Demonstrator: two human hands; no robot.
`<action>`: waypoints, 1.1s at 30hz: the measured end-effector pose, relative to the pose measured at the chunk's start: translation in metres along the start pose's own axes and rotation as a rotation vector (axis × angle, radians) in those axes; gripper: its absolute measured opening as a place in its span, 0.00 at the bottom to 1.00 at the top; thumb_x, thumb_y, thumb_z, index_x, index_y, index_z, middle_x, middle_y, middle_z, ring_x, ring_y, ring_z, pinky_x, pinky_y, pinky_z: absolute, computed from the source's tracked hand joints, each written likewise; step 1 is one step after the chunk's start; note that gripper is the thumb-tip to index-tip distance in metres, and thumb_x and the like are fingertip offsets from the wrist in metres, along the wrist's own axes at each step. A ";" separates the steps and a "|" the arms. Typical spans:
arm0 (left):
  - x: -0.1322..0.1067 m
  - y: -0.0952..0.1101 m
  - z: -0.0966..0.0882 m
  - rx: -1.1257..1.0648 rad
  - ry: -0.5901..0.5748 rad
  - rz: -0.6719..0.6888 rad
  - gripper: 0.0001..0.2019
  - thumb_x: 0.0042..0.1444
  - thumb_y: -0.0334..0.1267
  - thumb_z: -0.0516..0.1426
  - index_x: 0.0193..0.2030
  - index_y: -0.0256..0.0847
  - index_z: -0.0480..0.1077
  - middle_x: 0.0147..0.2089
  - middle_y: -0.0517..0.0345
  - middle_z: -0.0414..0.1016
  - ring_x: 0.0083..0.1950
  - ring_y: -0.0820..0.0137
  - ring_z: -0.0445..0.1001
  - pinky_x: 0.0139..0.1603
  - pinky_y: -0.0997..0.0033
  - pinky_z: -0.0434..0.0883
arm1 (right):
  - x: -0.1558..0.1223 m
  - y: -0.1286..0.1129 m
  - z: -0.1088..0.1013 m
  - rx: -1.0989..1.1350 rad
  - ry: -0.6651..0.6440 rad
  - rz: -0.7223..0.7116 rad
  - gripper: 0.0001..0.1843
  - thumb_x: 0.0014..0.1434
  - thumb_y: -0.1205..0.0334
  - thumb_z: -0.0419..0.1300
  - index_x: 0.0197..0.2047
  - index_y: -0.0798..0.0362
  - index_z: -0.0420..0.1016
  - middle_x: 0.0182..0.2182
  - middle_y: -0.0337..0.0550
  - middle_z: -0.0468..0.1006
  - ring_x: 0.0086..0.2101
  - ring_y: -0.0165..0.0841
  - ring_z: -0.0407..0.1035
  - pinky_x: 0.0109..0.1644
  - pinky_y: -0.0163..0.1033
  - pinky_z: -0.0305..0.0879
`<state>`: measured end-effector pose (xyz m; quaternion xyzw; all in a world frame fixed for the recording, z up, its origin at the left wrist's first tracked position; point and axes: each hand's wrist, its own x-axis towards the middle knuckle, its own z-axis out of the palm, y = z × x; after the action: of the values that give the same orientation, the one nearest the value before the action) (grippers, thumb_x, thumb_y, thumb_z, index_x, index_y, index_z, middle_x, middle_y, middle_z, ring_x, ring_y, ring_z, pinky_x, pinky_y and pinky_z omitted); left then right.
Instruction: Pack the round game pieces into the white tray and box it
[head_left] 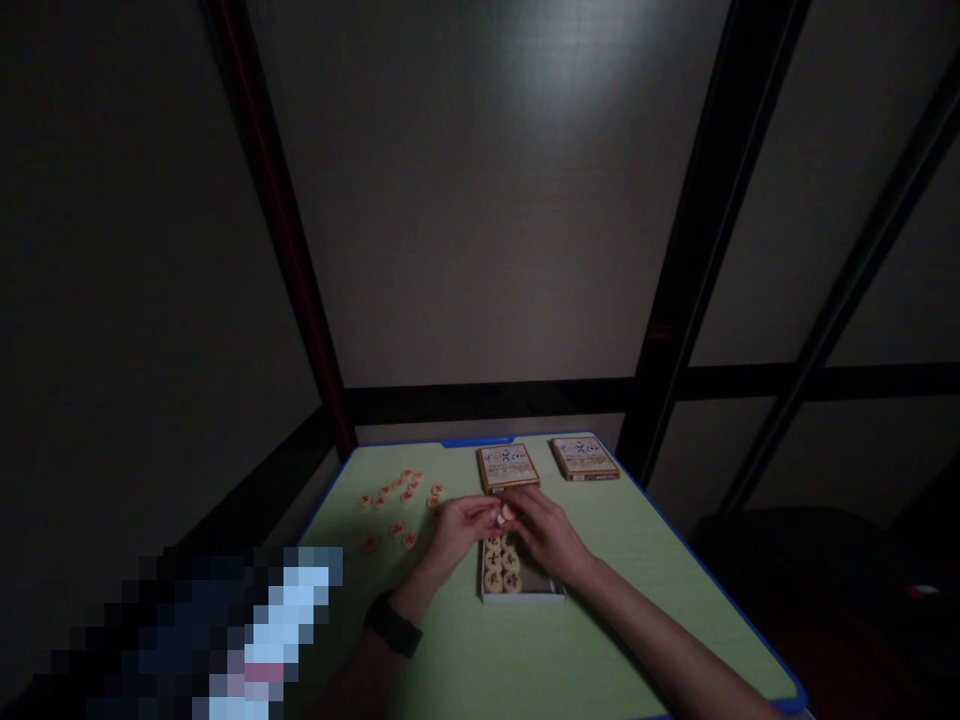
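My left hand [459, 528] and my right hand [546, 535] meet over the far end of a small white tray [525, 592] on a green table. Their fingertips pinch together around a pale round game piece [505, 516]. Several round wooden pieces with dark marks [502, 570] lie in rows inside the tray, just under the hands. More round pieces with red marks [397, 495] lie scattered on the table left of my left hand. A dark watch [392, 626] is on my left wrist.
Two flat printed boxes, one [508, 467] just beyond the hands and one [584, 458] to its right, lie at the table's far edge. The green table [645, 560] has a blue rim. Dark frame bars [697, 250] rise behind it. A blurred patch covers the lower left.
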<state>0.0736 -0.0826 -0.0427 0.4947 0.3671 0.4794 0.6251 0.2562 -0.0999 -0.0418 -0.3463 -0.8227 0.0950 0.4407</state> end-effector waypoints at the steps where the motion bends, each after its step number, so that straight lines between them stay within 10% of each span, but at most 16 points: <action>1: 0.000 0.000 -0.001 0.001 -0.001 0.009 0.26 0.36 0.50 0.73 0.38 0.32 0.79 0.40 0.46 0.83 0.40 0.60 0.81 0.48 0.55 0.79 | 0.000 -0.001 -0.001 -0.005 0.005 0.005 0.14 0.67 0.61 0.57 0.55 0.51 0.72 0.46 0.52 0.77 0.45 0.39 0.74 0.49 0.45 0.73; 11: -0.002 0.006 -0.002 0.011 0.070 0.086 0.26 0.38 0.46 0.73 0.43 0.33 0.79 0.44 0.45 0.82 0.44 0.61 0.81 0.51 0.59 0.78 | 0.000 -0.002 -0.015 -0.146 -0.025 0.077 0.10 0.62 0.56 0.64 0.43 0.51 0.72 0.39 0.47 0.77 0.40 0.39 0.73 0.43 0.41 0.71; 33: -0.002 0.011 0.006 0.214 -0.046 0.169 0.17 0.53 0.26 0.59 0.50 0.36 0.77 0.55 0.45 0.79 0.56 0.62 0.76 0.61 0.60 0.71 | 0.010 -0.013 -0.029 -0.210 -0.121 0.012 0.10 0.67 0.63 0.54 0.48 0.53 0.73 0.43 0.50 0.79 0.43 0.38 0.73 0.49 0.42 0.69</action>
<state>0.0762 -0.0853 -0.0304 0.5986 0.3588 0.4770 0.5342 0.2694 -0.1076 -0.0120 -0.3890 -0.8512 0.0316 0.3509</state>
